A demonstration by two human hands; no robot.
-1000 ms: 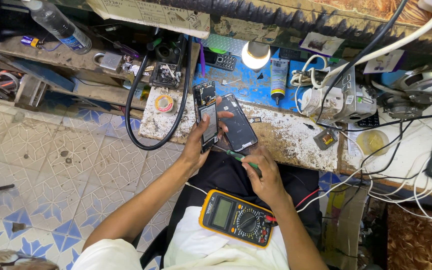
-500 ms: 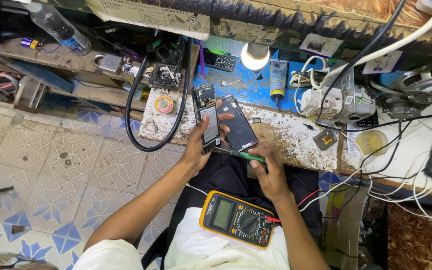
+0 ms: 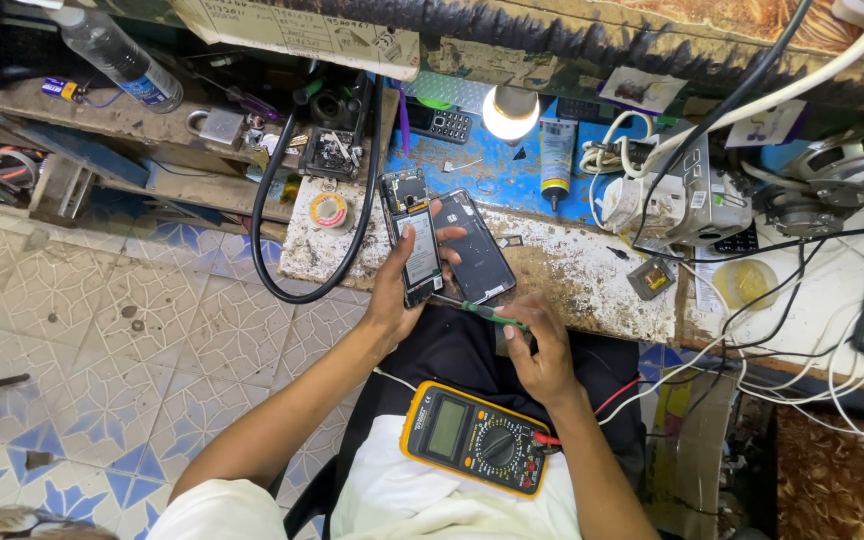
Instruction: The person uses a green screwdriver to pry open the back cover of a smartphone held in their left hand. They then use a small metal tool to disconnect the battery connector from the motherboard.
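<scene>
The right hand [image 3: 540,345] has slid a little down and to the right since the earlier frame, and the screwdriver [image 3: 479,311] has tilted flatter. The left hand [image 3: 399,290] has hardly moved.

The left hand is wrapped tight around the open phone [image 3: 415,240], thumb on one side and fingers curled over the other. The phone sits above the edge of the bench [image 3: 572,270], with its dark back cover [image 3: 480,250] lying just beside it. The right hand pinches the screwdriver, fingers closed on its green handle. Its tip touches the phone's bottom edge.

To do this well, I think the phone should be held very firm and the tip pushed gently, so it does not slip.

The phone's long side runs up and away from the person, top end leaning a bit left. The screwdriver points left and slightly up, toward the phone. A yellow meter [image 3: 475,437] rests on the lap.
</scene>
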